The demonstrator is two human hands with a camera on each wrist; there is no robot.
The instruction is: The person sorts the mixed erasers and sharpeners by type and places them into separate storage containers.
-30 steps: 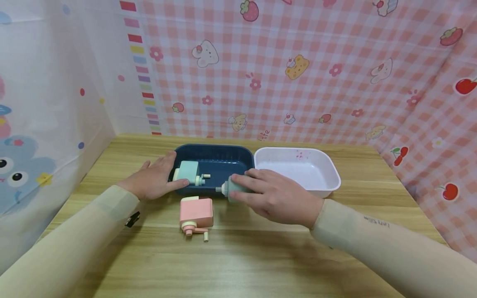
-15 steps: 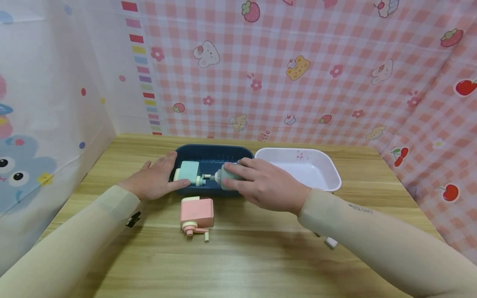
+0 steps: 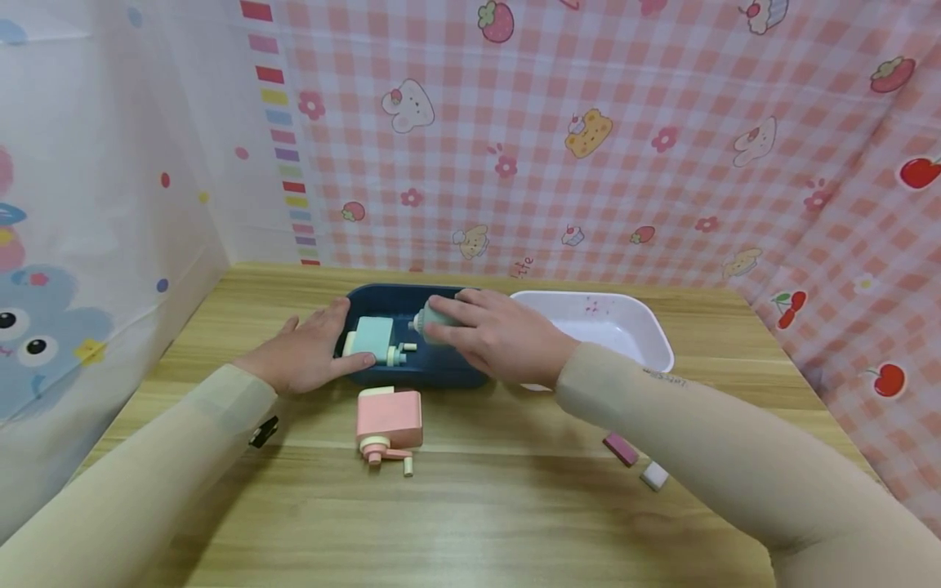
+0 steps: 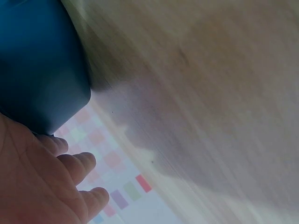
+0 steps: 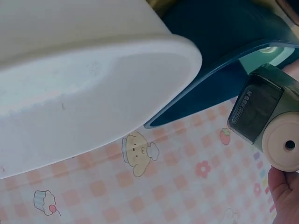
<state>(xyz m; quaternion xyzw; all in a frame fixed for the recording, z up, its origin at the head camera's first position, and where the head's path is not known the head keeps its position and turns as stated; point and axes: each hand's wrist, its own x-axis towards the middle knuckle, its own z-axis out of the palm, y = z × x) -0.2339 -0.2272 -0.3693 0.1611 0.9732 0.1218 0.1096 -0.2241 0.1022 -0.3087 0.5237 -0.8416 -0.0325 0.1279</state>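
Observation:
My right hand (image 3: pixel 507 335) grips a grey-green crank pencil sharpener (image 3: pixel 435 323) over the right part of the dark blue tray (image 3: pixel 422 376). In the right wrist view, its cream face with a round hole and dark see-through drawer (image 5: pixel 256 109) show. My left hand (image 3: pixel 309 351) rests on the tray's left end with fingers extended. Inside the tray, near that thumb, lies a mint pencil sharpener (image 3: pixel 372 336). A pink pencil sharpener (image 3: pixel 390 418) lies on the table in front of the tray, its crank toward me.
A white tray (image 3: pixel 603 306) stands right beside the blue one, partly hidden by my right hand. A pink block (image 3: pixel 621 449) and a white block (image 3: pixel 653 475) lie near my right sleeve. A small dark object (image 3: pixel 263 431) shows by my left sleeve. Patterned cloth hangs behind.
My right hand has carried the grey-green pencil sharpener up and left, from the blue tray's front edge to over its inside. Two small blocks have come into view. My left hand stays put.

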